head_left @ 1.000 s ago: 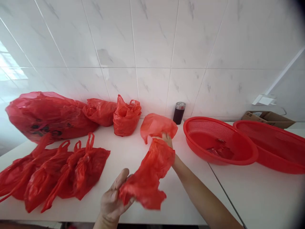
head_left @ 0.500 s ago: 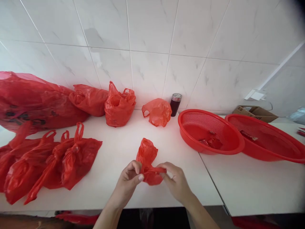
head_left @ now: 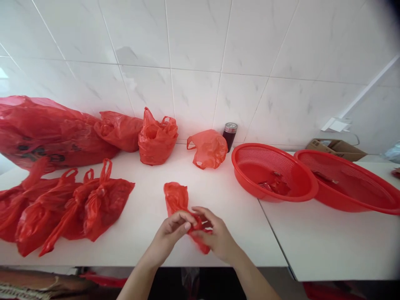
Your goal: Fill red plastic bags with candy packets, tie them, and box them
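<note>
Both of my hands work on one red plastic bag (head_left: 177,198) over the front middle of the white table. The bag's far end lies flat and slants to the left, while its gathered part is bunched between my fingers. My left hand (head_left: 173,233) pinches the gathered plastic between thumb and fingers. On the other side, my right hand (head_left: 214,235) has its fingers curled round the same bunch, and a crumpled end sticks out below it. Part of the bunch is hidden behind my fingers.
Several knotted red bags (head_left: 106,204) lie at the left, with fuller red bags (head_left: 158,139) behind them. A loose red bag (head_left: 210,150) and a dark flask (head_left: 230,135) stand near the tiled wall. Two red baskets (head_left: 275,196) are at the right, before a cardboard box (head_left: 339,150).
The bag's far end has swung left and its near part is bunched tighter. My right hand has shifted left and its fingers have curled round the plastic. The view has moved slightly.
</note>
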A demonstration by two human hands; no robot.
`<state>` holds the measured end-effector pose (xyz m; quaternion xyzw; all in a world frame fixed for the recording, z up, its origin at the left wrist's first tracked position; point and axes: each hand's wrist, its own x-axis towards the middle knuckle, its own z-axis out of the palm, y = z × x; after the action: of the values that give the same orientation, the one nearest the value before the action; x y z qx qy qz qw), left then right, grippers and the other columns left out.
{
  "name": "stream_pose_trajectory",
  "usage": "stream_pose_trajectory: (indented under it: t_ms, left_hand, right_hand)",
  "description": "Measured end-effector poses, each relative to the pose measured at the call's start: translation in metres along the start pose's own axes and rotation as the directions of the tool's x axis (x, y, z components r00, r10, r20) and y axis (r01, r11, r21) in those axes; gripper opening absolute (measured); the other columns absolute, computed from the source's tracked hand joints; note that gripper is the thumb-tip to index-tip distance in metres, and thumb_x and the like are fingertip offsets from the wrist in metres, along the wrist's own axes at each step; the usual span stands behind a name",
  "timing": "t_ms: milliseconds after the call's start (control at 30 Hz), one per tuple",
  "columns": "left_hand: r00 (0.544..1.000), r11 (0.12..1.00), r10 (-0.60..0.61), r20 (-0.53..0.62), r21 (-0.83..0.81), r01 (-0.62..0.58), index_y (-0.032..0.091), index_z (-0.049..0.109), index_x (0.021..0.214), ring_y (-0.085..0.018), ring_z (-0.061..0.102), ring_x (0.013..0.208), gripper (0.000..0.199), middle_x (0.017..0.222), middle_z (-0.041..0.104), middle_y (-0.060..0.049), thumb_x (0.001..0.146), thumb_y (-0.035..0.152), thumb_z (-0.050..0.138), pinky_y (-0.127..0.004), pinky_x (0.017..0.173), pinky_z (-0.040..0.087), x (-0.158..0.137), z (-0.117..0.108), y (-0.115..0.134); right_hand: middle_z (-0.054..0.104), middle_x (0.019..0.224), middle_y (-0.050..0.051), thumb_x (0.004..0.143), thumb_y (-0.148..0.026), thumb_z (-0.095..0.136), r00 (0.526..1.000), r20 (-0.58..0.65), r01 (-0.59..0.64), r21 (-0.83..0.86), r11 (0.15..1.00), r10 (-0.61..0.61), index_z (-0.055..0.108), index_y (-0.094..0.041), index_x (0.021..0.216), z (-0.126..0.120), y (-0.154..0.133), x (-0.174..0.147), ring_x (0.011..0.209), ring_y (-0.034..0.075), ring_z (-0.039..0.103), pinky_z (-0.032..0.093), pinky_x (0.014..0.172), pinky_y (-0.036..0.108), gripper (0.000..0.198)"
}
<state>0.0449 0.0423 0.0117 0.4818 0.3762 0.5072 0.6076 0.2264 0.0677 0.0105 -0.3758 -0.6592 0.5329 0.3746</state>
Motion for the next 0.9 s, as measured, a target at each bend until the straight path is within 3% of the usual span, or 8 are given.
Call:
stream_pose_trajectory:
  t_ms: [167, 333, 467, 567, 633, 700, 800, 900]
  left_hand:
    - [0.969, 0.974, 0.008, -0.248, 0.223, 0.049, 0.024, 0.063, 0.110, -0.024, 0.055, 0.109, 0.027, 0.117, 0.061, -0.009, 0.085, 0.037, 0.062, -0.037, 0.094, 0.044, -0.007, -0.003, -0.020]
    - [0.946, 0.957, 0.005, -0.324, 0.277, 0.089, 0.026, 0.048, 0.130, -0.023, 0.058, 0.103, 0.063, 0.124, 0.056, -0.010, 0.072, 0.026, 0.074, -0.037, 0.088, 0.049, -0.012, 0.009, -0.043]
    - [0.957, 0.970, -0.050, -0.286, 0.213, 0.114, 0.018, 0.068, 0.095, -0.017, 0.060, 0.073, 0.024, 0.082, 0.068, -0.002, 0.073, 0.012, 0.062, -0.028, 0.068, 0.048, -0.008, 0.004, -0.042]
    - [0.904, 0.985, -0.122, -0.409, 0.064, 0.162, 0.016, 0.064, 0.061, -0.012, 0.051, 0.051, 0.008, 0.052, 0.057, 0.004, 0.066, 0.009, 0.064, -0.022, 0.052, 0.041, -0.007, -0.019, -0.034]
    - [0.869, 0.988, -0.157, -0.469, -0.075, 0.138, 0.016, 0.063, 0.062, -0.012, 0.055, 0.053, 0.006, 0.053, 0.059, 0.003, 0.067, 0.015, 0.068, -0.022, 0.054, 0.044, -0.008, -0.036, -0.027]
    - [0.832, 0.961, -0.219, -0.510, -0.262, 0.092, 0.016, 0.065, 0.072, -0.015, 0.063, 0.062, 0.003, 0.063, 0.066, -0.001, 0.070, 0.018, 0.067, -0.024, 0.061, 0.050, -0.011, -0.049, -0.020]
    - [0.783, 0.806, -0.395, -0.481, -0.591, 0.044, 0.015, 0.066, 0.083, -0.017, 0.069, 0.070, 0.012, 0.075, 0.072, -0.005, 0.074, 0.010, 0.059, -0.028, 0.068, 0.055, -0.012, -0.053, -0.015]
    - [0.783, 0.691, -0.486, -0.387, -0.719, 0.074, 0.014, 0.065, 0.078, -0.019, 0.069, 0.065, 0.014, 0.074, 0.073, -0.006, 0.075, 0.007, 0.053, -0.032, 0.063, 0.058, -0.010, -0.046, -0.017]
  right_hand:
    - [0.071, 0.104, 0.005, 0.089, -0.035, 0.058, 0.996, -0.083, 0.010, -0.053, 0.999, -0.015, 0.068, -0.023, 0.104, 0.009, 0.017, 0.005, 0.097, 0.022, 0.065, 0.051, 0.091, 0.039, 0.022]
    - [0.069, 0.115, 0.007, 0.094, -0.048, 0.048, 0.998, -0.064, 0.004, 0.112, 0.994, 0.003, 0.068, -0.023, 0.114, 0.014, 0.011, 0.003, 0.108, 0.023, 0.063, 0.048, 0.098, 0.040, 0.038]
    - [0.067, 0.120, 0.005, 0.092, -0.050, 0.051, 0.997, -0.077, 0.020, 0.115, 0.993, -0.011, 0.069, -0.027, 0.115, 0.010, 0.001, 0.004, 0.117, 0.023, 0.058, 0.042, 0.104, 0.039, 0.037]
    - [0.068, 0.115, 0.006, 0.089, -0.054, 0.056, 0.952, -0.294, -0.003, 0.274, 0.962, 0.087, 0.068, -0.026, 0.116, -0.017, 0.002, 0.005, 0.106, 0.022, 0.062, 0.050, 0.091, 0.036, 0.041]
    - [0.069, 0.087, 0.003, 0.085, -0.054, 0.061, 0.896, -0.413, 0.032, 0.426, 0.904, 0.163, 0.067, -0.025, 0.116, -0.042, 0.006, 0.004, 0.076, 0.015, 0.063, 0.053, 0.069, 0.027, 0.043]
    - [0.053, 0.057, -0.005, 0.081, -0.052, 0.067, 0.845, -0.485, 0.061, 0.504, 0.861, 0.224, 0.066, -0.024, 0.117, -0.065, 0.010, 0.002, 0.049, 0.007, 0.047, 0.042, 0.050, 0.019, 0.046]
    - [0.034, 0.051, -0.010, 0.079, -0.052, 0.068, 0.797, -0.547, 0.036, 0.464, 0.885, 0.255, 0.064, -0.023, 0.120, -0.085, 0.018, -0.002, 0.041, 0.004, 0.028, 0.030, 0.041, 0.017, 0.050]
    - [0.047, 0.063, -0.005, 0.084, -0.051, 0.061, 0.767, -0.626, -0.029, 0.183, 0.983, 0.139, 0.064, -0.022, 0.119, -0.090, 0.017, -0.005, 0.048, 0.007, 0.039, 0.042, 0.050, 0.023, 0.045]
